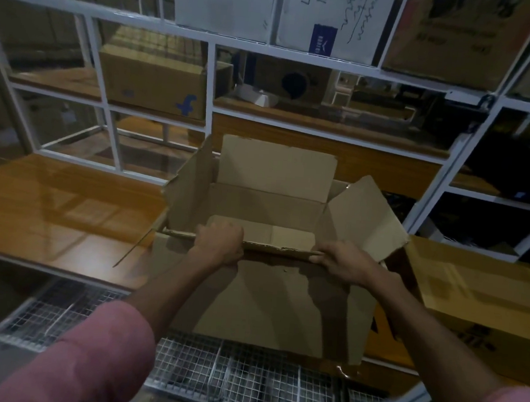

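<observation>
Left hand (219, 244) and right hand (344, 264) each grip the carton (266, 207) by its near rim, left fingertips hidden.

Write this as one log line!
cardboard box: open, on wooden shelf | left hand: grips near rim | right hand: grips near rim

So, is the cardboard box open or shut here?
Open: the cardboard box has all four flaps folded outward, and its bare inner walls and floor show, with nothing inside.

Head camera looks forward and down, close over the hands (280, 252).
</observation>
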`<control>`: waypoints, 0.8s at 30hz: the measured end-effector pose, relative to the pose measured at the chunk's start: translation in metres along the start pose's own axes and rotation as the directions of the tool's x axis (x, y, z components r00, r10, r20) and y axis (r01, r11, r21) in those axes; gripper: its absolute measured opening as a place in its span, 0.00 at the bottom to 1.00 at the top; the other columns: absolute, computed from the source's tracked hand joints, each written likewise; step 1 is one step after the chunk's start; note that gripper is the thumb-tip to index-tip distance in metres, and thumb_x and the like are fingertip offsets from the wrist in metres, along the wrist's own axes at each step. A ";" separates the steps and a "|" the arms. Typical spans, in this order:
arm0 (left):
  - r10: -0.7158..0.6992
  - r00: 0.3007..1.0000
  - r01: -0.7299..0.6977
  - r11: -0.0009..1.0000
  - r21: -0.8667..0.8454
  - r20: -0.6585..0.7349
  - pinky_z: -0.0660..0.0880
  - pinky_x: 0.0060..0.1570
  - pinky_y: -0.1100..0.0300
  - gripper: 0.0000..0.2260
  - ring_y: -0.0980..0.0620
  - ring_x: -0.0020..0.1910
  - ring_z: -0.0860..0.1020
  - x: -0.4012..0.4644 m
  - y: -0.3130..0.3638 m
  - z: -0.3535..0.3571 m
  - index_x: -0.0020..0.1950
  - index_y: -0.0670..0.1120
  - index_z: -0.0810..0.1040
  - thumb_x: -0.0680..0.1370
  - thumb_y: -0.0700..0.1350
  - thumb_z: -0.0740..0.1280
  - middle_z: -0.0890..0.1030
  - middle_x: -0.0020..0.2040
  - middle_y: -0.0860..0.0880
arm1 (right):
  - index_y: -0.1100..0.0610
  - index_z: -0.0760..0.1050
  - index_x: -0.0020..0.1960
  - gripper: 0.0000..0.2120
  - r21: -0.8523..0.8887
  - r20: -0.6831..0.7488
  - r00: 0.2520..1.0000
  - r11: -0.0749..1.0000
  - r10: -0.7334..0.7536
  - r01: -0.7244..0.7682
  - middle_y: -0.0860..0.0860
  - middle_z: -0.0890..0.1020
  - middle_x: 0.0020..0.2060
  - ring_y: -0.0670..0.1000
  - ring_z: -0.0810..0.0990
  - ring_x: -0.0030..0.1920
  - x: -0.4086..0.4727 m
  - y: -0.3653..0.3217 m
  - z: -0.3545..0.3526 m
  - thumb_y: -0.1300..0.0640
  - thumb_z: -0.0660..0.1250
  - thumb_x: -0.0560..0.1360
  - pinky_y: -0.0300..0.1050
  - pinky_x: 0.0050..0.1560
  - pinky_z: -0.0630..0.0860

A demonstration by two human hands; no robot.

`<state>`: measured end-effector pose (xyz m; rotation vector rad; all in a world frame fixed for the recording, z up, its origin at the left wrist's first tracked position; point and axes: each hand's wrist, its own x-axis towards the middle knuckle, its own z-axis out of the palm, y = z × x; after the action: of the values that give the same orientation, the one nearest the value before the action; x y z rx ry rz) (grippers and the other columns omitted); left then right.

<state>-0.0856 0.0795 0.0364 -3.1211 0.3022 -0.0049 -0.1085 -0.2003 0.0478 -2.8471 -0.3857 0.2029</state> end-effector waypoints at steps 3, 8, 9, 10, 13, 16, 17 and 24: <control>0.103 0.995 -0.103 0.995 0.001 -0.009 0.72 0.59 0.44 0.20 0.38 0.61 0.78 -0.004 -0.002 0.002 0.68 0.50 0.73 0.78 0.54 0.62 0.79 0.64 0.43 | 0.49 0.80 0.60 0.25 0.015 0.029 1.000 1.000 0.000 -0.001 0.47 0.82 0.49 0.44 0.78 0.46 -0.003 -0.003 0.002 0.32 0.57 0.80 0.43 0.44 0.73; 0.182 0.983 -0.184 0.958 -0.220 -0.029 0.69 0.58 0.44 0.29 0.40 0.62 0.77 -0.006 0.001 -0.002 0.70 0.50 0.73 0.75 0.62 0.50 0.80 0.65 0.42 | 0.52 0.78 0.46 0.31 0.060 -0.049 0.996 0.996 0.069 -0.066 0.52 0.81 0.42 0.51 0.78 0.42 -0.003 -0.021 0.005 0.31 0.45 0.79 0.50 0.46 0.76; 0.174 0.982 -0.187 0.953 -0.238 -0.071 0.70 0.57 0.46 0.29 0.40 0.60 0.78 -0.005 0.001 -0.002 0.67 0.49 0.75 0.75 0.61 0.49 0.81 0.63 0.42 | 0.52 0.77 0.46 0.31 0.059 -0.068 0.995 0.996 0.066 -0.063 0.52 0.81 0.41 0.51 0.78 0.42 -0.003 -0.024 0.005 0.31 0.45 0.79 0.51 0.47 0.76; 0.165 0.979 -0.189 0.953 -0.237 -0.116 0.71 0.57 0.47 0.28 0.40 0.58 0.78 -0.005 0.000 -0.001 0.64 0.48 0.77 0.75 0.60 0.48 0.81 0.61 0.42 | 0.52 0.77 0.47 0.30 0.058 -0.087 0.994 0.997 0.060 -0.055 0.51 0.81 0.42 0.50 0.78 0.42 -0.003 -0.026 0.005 0.32 0.46 0.80 0.50 0.47 0.76; 0.154 0.961 -0.198 0.963 -0.181 -0.230 0.73 0.56 0.46 0.27 0.41 0.55 0.79 -0.007 0.002 0.003 0.60 0.47 0.78 0.76 0.58 0.46 0.82 0.57 0.44 | 0.49 0.76 0.45 0.23 0.069 -0.164 0.986 0.997 0.037 -0.026 0.51 0.80 0.41 0.50 0.77 0.42 -0.003 -0.033 0.006 0.37 0.50 0.83 0.47 0.41 0.72; 0.166 0.939 -0.220 0.963 -0.154 -0.300 0.74 0.55 0.46 0.30 0.42 0.53 0.79 -0.010 0.002 0.005 0.57 0.47 0.79 0.74 0.59 0.42 0.83 0.54 0.45 | 0.51 0.77 0.45 0.21 0.072 -0.224 0.974 0.997 0.003 0.014 0.52 0.80 0.42 0.52 0.77 0.43 -0.007 -0.043 0.004 0.40 0.52 0.84 0.49 0.44 0.72; 0.171 0.933 -0.227 0.962 -0.150 -0.317 0.74 0.55 0.46 0.30 0.43 0.53 0.80 -0.010 0.002 0.006 0.57 0.47 0.79 0.74 0.59 0.42 0.83 0.54 0.46 | 0.53 0.78 0.48 0.22 0.064 -0.234 0.972 0.998 -0.006 0.022 0.52 0.81 0.43 0.52 0.77 0.44 -0.008 -0.047 0.003 0.41 0.52 0.84 0.50 0.45 0.73; 0.199 0.910 -0.249 0.964 -0.096 -0.364 0.74 0.55 0.48 0.29 0.44 0.57 0.79 -0.014 -0.006 0.003 0.56 0.47 0.79 0.74 0.57 0.43 0.82 0.55 0.46 | 0.52 0.78 0.62 0.22 0.052 -0.266 0.963 0.998 -0.032 0.048 0.52 0.82 0.56 0.52 0.78 0.56 -0.001 -0.072 0.010 0.40 0.53 0.84 0.57 0.60 0.74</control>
<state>-0.0983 0.0886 0.0332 -3.1854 0.6947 -0.5706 -0.1283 -0.1312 0.0583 -2.7565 -0.3735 -0.1719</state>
